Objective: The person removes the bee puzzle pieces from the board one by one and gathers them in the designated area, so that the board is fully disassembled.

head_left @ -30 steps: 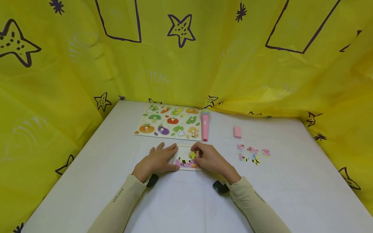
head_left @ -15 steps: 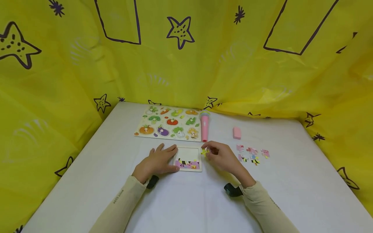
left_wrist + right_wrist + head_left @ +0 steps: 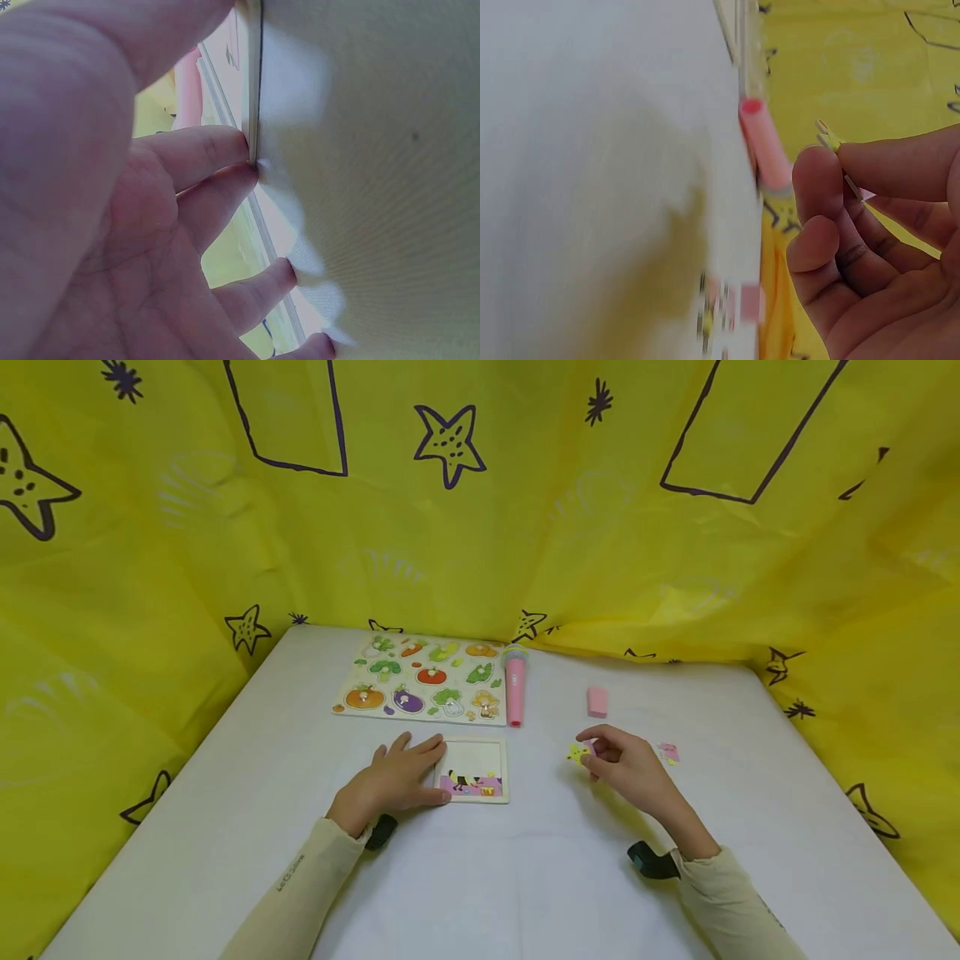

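My left hand lies with fingers spread against the left side of a small white-framed jigsaw tray. In the left wrist view, fingertips touch the tray's edge. The tray's bottom row holds joined pink pieces with a bee's striped body and a honey pot. My right hand, raised over the table to the right of the tray, pinches a yellow and pink jigsaw piece between thumb and index finger. The right wrist view shows this jigsaw piece nearly edge-on.
A vegetable peg puzzle board lies behind the tray, a pink toy microphone beside it. Further right are a pink block and a loose jigsaw piece; other loose pieces are hidden behind my right hand in the head view.
My right hand has carried the yellow piece from over the tray rightward, toward the loose pieces. The left hand has stayed at the tray's side. The head view has shifted slightly.
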Motion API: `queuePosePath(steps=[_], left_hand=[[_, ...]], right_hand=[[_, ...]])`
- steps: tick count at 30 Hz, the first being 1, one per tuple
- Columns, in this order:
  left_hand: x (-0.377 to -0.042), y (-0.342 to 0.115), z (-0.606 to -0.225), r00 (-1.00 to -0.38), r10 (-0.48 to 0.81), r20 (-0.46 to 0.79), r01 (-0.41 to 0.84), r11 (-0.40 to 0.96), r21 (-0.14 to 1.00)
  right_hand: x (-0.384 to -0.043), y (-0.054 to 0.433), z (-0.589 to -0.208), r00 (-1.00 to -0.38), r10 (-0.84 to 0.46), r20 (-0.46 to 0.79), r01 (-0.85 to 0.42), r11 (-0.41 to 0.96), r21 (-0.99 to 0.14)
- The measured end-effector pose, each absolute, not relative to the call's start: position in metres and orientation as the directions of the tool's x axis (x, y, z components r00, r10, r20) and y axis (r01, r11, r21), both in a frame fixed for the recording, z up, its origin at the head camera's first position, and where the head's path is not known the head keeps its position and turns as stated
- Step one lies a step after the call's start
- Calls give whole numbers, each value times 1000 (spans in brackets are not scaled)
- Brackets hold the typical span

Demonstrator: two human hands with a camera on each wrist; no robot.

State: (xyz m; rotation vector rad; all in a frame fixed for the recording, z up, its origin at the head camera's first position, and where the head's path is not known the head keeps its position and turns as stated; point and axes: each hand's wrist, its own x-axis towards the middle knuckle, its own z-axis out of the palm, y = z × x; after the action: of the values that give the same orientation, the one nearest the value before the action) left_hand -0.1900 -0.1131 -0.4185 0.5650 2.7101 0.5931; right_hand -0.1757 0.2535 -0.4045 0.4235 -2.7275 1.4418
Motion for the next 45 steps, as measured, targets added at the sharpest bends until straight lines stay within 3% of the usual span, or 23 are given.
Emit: queuePosePath(steps=[10,20,37,45], left_hand=[[-189,-112,-420,-872,440,-214,306,831,464],[-190,-114,-419,-873,436,-220,301,835,460],[-192,-118,-416,-875,431,-220,308,847,433],[-189,-113,-415,-870,436,-229,299,837,459]], right_hand=[[-161,323,-401,-987,-111,120,-163,709,-686],[-157,371,-404,-998,-53,34,-63,775,-629],[-171,377,-417,-1000,-3,-28,17,742,-670],[-169,379,-420,-1000,5,-1,4,817,-576]])
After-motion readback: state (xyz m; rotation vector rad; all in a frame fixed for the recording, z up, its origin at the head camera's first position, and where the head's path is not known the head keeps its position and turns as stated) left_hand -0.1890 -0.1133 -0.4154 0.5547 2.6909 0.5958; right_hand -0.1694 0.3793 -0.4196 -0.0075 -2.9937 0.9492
